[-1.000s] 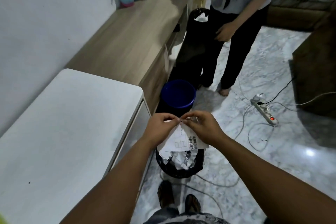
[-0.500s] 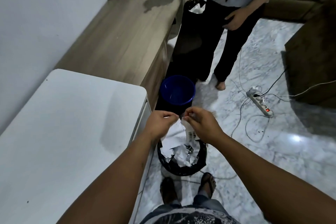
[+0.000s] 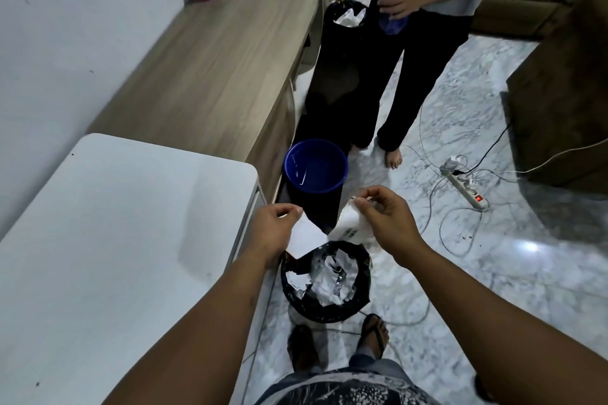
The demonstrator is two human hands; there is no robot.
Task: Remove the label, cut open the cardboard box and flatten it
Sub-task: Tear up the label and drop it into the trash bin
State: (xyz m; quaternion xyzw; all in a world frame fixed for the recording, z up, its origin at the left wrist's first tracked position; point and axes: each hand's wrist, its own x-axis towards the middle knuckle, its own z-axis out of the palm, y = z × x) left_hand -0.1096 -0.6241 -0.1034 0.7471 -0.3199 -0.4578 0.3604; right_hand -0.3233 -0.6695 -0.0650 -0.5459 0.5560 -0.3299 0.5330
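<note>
Head view: two torn label pieces held above the black-lined bin (image 3: 325, 306).

The left hand (image 3: 273, 233) pinches a blank white piece (image 3: 307, 237) over the bin's near-left rim; the right hand (image 3: 385, 220) pinches the barcode piece (image 3: 350, 228) just above its far rim. The pieces are apart. A blue bucket (image 3: 316, 168) stands beyond the bin.

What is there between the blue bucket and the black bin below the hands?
In the head view, the two torn label pieces held by the left hand and right hand hang between the blue bucket and the bin.
</note>
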